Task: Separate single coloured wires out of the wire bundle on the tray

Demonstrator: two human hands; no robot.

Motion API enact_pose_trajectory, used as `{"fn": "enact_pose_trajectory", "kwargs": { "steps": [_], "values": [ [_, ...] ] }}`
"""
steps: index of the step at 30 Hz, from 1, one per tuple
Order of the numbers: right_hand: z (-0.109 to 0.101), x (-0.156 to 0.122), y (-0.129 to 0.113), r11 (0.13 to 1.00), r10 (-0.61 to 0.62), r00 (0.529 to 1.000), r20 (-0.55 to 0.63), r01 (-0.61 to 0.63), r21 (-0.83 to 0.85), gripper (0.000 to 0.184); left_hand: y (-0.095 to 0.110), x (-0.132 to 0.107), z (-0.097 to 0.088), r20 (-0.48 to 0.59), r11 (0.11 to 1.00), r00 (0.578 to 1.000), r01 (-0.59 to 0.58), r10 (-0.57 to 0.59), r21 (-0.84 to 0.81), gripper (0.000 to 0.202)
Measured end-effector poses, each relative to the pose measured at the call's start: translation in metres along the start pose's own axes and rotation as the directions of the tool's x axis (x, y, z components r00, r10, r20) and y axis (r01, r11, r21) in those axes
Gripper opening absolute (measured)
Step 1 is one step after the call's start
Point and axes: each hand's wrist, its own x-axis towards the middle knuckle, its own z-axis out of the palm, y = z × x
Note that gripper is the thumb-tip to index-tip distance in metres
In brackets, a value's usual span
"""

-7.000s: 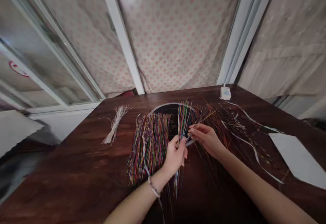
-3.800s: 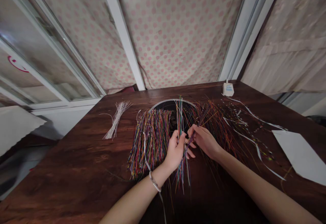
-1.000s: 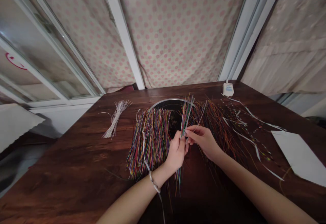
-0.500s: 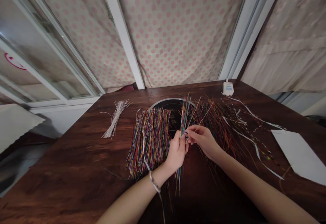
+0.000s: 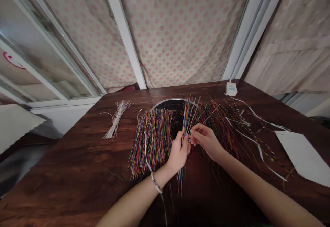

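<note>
My left hand point(image 5: 178, 152) is closed round a small upright bundle of thin multicoloured strands point(image 5: 187, 115) that fans out above the fist and hangs below it. My right hand point(image 5: 205, 139) pinches a single thin strand point(image 5: 210, 115) right beside that bundle, fingertips touching the left hand. A wide sheaf of the same coloured strands point(image 5: 152, 137) lies flat on the dark wooden table point(image 5: 77, 158) just left of my hands. More loose strands point(image 5: 221, 123) spread to the right. A beaded bracelet is on my left wrist.
A dark round dish with a metal rim point(image 5: 168, 104) sits behind the strands. A bunch of white strands point(image 5: 117, 118) lies at the left. A small white box point(image 5: 231, 88) stands at the far edge. White ribbon strips point(image 5: 254, 144) and a white sheet point(image 5: 304, 156) lie right.
The right hand has kept bringing single strands to the bundle in the left hand. Both hands stay in nearly the same spot; the bundle tilts slightly right compared with earlier.
</note>
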Motion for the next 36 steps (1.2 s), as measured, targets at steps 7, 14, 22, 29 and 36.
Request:
{"fn": "enact_pose_trajectory", "kwargs": {
  "steps": [7, 14, 22, 29, 36],
  "values": [
    [0.0, -0.002, -0.004, 1.0, -0.009, 0.998, 0.069, 0.008, 0.015, 0.018, 0.001, 0.001, -0.001, -0.004, 1.0, 1.0, -0.017, 0.017, 0.019, 0.025],
    [-0.002, 0.002, 0.005, 0.996, -0.084, 0.996, 0.021, 0.084, -0.019, 0.023, 0.003, 0.0, 0.0, 0.016, 0.999, 0.999, -0.039, 0.039, 0.027, 0.025],
    [0.002, 0.0, 0.012, 0.967, -0.226, 0.966, -0.124, 0.207, -0.146, 0.042, 0.0, 0.001, 0.0, 0.008, 0.999, 0.999, -0.032, 0.032, 0.024, 0.023],
    [0.006, -0.002, 0.01, 0.978, -0.204, 0.943, -0.262, 0.183, -0.103, 0.058, -0.003, 0.003, 0.001, -0.033, 1.0, 0.999, -0.02, 0.02, 0.007, 0.023],
    [0.004, -0.003, 0.011, 0.958, -0.24, 0.966, -0.095, 0.22, -0.184, 0.025, -0.002, 0.003, -0.001, -0.048, 0.997, 0.998, -0.028, 0.031, 0.076, 0.024]
  ]
}}
